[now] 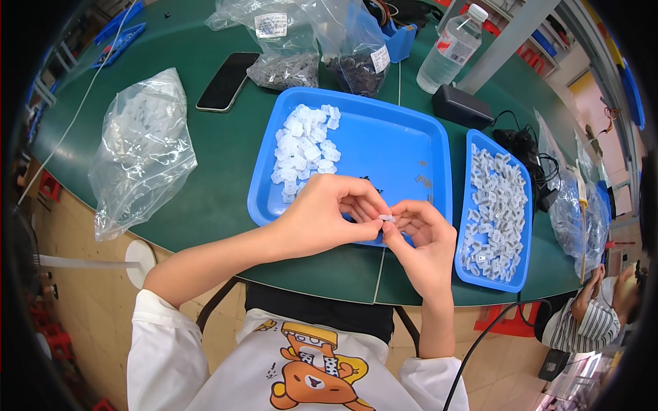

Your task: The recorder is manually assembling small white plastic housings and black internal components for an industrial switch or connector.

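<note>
Over the front edge of a large blue tray (384,137), my left hand (336,209) and my right hand (419,236) meet fingertip to fingertip. Both pinch one small whitish plastic part (387,218) between thumbs and forefingers; its details are mostly covered. A heap of translucent white plastic pieces (305,147) lies in the tray's left half. Some small dark pieces (371,183) show just behind my fingers, and a few thin greyish pieces (424,181) lie on the tray's right side. Right of it, a smaller blue tray (469,198) holds many little whitish parts with grey bits (495,212).
On the green table (219,198) lie a clear bag of white pieces (142,144) and a black phone (228,82). Bags of small parts (284,68), a water bottle (449,49) and a black adapter box (462,105) stand behind. Another person (582,318) sits far right.
</note>
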The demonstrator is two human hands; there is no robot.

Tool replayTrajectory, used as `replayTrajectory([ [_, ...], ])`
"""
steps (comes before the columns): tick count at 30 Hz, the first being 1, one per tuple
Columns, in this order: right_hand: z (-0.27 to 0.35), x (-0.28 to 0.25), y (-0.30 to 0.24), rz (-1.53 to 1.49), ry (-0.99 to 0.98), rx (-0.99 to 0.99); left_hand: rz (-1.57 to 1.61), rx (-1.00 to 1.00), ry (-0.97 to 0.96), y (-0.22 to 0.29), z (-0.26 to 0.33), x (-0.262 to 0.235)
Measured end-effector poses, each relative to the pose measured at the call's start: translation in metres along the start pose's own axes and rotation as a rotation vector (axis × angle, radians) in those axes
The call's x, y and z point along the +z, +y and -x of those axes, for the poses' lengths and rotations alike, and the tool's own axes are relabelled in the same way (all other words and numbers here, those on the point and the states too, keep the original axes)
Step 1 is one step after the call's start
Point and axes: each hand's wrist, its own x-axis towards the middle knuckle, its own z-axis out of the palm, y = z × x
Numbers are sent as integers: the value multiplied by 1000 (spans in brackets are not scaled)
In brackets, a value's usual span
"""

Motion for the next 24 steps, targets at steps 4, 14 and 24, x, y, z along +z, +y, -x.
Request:
replayTrajectory([
  [4,-1,-1,2,-120,-48,3,9,-8,20,1,1,1],
  [14,2,2,3,-199,-34,61,25,4,43,-2,1,4],
  [24,1,7,2,-127,-29,-7,-23,112,90,-6,-2,4],
])
